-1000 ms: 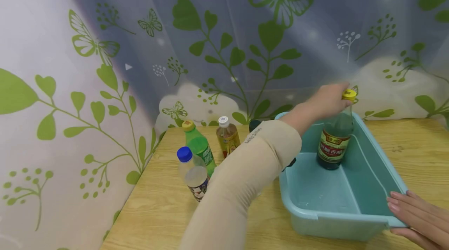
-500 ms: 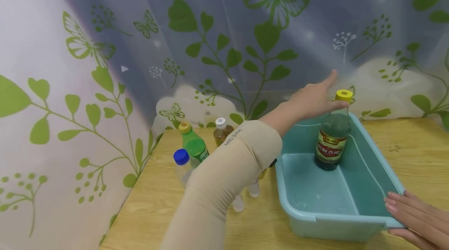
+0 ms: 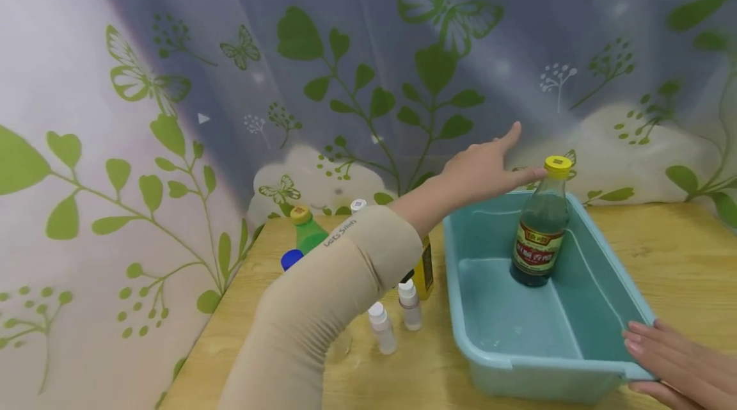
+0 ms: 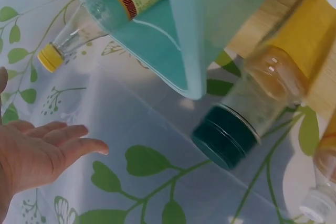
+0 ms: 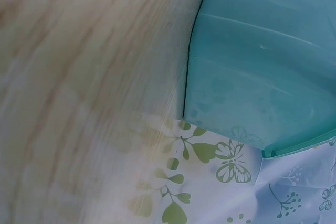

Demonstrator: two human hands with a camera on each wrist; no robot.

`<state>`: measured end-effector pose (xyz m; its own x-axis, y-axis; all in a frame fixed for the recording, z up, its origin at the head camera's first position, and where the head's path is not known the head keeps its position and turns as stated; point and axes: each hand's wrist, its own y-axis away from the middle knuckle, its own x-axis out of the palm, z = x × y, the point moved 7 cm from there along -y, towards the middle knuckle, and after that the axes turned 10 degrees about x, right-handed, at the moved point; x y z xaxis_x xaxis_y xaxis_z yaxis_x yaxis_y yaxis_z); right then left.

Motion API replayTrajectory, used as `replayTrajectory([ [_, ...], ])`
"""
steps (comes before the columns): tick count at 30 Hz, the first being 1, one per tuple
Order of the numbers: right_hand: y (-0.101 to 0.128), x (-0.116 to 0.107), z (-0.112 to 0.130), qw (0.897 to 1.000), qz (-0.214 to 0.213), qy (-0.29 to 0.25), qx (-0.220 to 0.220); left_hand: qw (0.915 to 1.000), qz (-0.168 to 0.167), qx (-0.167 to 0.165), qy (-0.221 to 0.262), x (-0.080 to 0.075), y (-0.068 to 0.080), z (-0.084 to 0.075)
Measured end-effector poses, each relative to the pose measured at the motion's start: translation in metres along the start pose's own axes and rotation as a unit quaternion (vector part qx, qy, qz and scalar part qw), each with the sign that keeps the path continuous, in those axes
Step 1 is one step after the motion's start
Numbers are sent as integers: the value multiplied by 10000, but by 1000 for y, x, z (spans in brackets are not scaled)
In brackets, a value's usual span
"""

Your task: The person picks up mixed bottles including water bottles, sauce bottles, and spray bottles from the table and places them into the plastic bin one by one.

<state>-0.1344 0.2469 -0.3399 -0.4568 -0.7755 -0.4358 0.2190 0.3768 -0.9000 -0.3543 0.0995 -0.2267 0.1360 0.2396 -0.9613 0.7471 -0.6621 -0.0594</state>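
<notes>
A dark glass bottle (image 3: 538, 231) with a yellow cap and a red-green label stands upright in the far end of a teal plastic tub (image 3: 604, 282). My left hand (image 3: 498, 164) hovers just left of the cap with its fingers spread, holding nothing. In the left wrist view the open left hand (image 4: 44, 150) is apart from the bottle (image 4: 105, 6). My right hand (image 3: 670, 362) rests flat on the tub's near right corner. The right wrist view shows only the tub's wall (image 5: 262, 61) and the tabletop.
Left of the tub stand a green bottle (image 3: 305, 231), a blue-capped bottle (image 3: 292, 260), a white-capped bottle (image 3: 358, 205), a yellow bottle (image 3: 426, 266), two small vials (image 3: 382, 328) and a dark-lidded jar (image 4: 231, 135). A leaf-print curtain hangs behind the wooden table (image 3: 673, 250).
My left hand has let go of the bottle's neck and drawn back to the left with fingers spread. The bottle stays upright in the tub. The right hand has not moved.
</notes>
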Motion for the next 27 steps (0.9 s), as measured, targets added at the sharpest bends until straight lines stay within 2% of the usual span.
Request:
replayTrajectory([
  [5, -2, 1, 3, 9988, 144, 18, 464, 9993, -327, 71, 156, -4, 15, 9],
  [9, 0, 0, 1, 9984, 125, 0, 559, 9971, -629, 264, 324, -5, 25, 12],
  [15, 7, 0, -4, 9993, -199, -252, 186, 9930, -931, 474, 555, -3, 37, 16],
  [21, 10, -1, -4, 9990, -282, -251, 219, 9893, -1300, 542, 382, -7, 50, 28],
  [27, 5, -1, -1, 9992, -230, -250, 207, 9868, -1477, 617, 247, -5, 65, 43],
])
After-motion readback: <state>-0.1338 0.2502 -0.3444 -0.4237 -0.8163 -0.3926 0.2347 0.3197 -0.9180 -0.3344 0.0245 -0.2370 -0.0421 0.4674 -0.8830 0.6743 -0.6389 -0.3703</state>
